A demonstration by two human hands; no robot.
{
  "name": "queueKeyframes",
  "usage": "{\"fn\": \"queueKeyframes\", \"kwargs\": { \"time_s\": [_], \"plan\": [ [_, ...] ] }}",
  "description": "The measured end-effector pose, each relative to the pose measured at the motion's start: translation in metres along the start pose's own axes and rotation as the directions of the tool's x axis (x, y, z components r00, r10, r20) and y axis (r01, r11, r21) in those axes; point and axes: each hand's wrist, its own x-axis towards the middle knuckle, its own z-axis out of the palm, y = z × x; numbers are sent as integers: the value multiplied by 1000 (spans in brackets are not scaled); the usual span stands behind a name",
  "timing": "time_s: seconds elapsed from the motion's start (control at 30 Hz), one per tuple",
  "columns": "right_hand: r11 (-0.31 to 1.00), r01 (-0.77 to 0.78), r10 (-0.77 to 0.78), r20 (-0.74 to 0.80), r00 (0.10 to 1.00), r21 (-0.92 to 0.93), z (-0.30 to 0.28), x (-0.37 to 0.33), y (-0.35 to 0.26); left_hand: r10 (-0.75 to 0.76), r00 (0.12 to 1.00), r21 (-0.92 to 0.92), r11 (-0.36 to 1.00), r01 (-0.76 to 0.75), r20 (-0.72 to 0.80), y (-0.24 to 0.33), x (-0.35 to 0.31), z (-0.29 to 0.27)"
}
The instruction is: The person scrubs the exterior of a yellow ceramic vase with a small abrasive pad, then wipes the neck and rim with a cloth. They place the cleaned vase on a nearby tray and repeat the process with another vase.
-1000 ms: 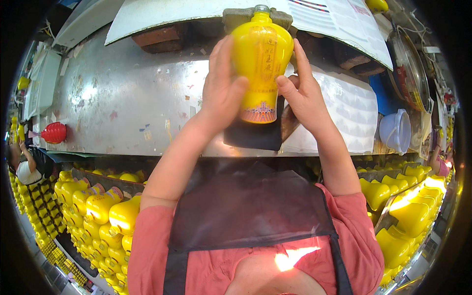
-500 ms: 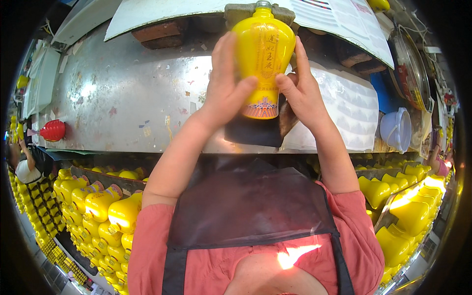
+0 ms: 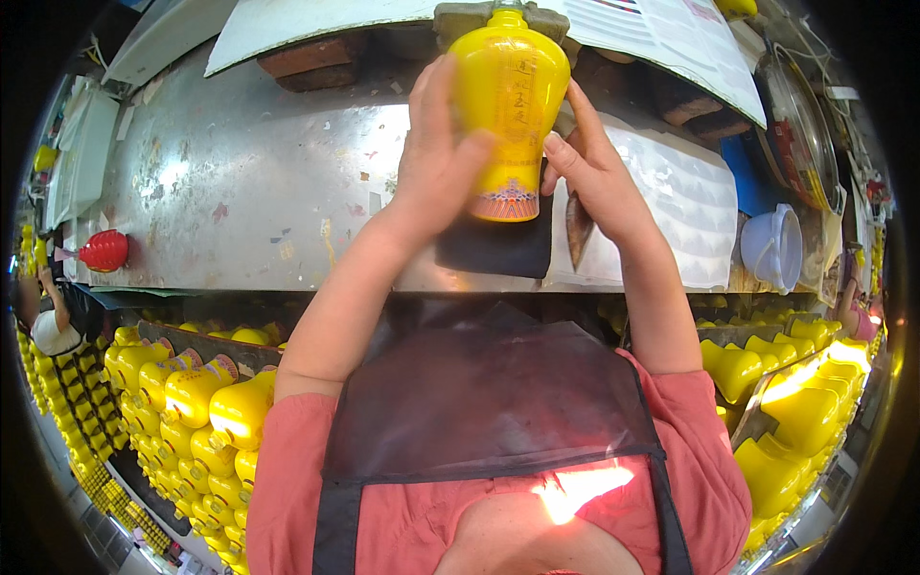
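Observation:
A glossy yellow bottle (image 3: 511, 96) with dark lettering and a patterned band at its base lies with its neck pointing away from me. Its neck end is on a grey padded rest (image 3: 460, 24), and its base is over a black pad (image 3: 494, 251). My left hand (image 3: 443, 158), partly blurred, grips the bottle's left side. At its right side is my right hand (image 3: 594, 163), index finger stretched along the edge and thumb near the lower body. Under that palm, a thin brown flat tool (image 3: 578, 230) is held in the fingers; its exact kind is unclear.
White sheets (image 3: 671, 211) cover the worn metal table's (image 3: 240, 220) right part. A red ribbed object (image 3: 103, 252) sits left, a pale bucket (image 3: 771, 251) right. Bricks (image 3: 311, 62) prop a white board beyond. Yellow bottles (image 3: 206, 393) stack at both sides; other people show at the edges.
The bottle has shifted slightly away from me. My right hand has turned and eased outward from its side, and the brown tool now shows edge-on.

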Motion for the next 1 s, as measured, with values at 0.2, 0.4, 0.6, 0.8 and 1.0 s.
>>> {"fn": "queueKeyframes", "kwargs": {
  "time_s": [0.2,0.4,0.6,0.8,1.0],
  "plan": [
    [983,97,-113,-102,988,-155,14,2,10,-117,993,-114,987,114,-21,6,-3,3],
    [996,-7,1,-71,997,-87,12,2,9,-80,997,-122,989,78,-10,6,0,2],
    [976,119,-141,-112,984,-182,17,5,16,-150,988,-249,959,135,-42,9,-2,12],
    [981,122,-139,-108,984,-151,16,4,14,-143,989,-225,966,130,-45,9,-1,11],
    [986,109,-122,-100,988,-126,17,5,18,-136,990,-248,961,122,-36,9,-1,10]
  ]
}}
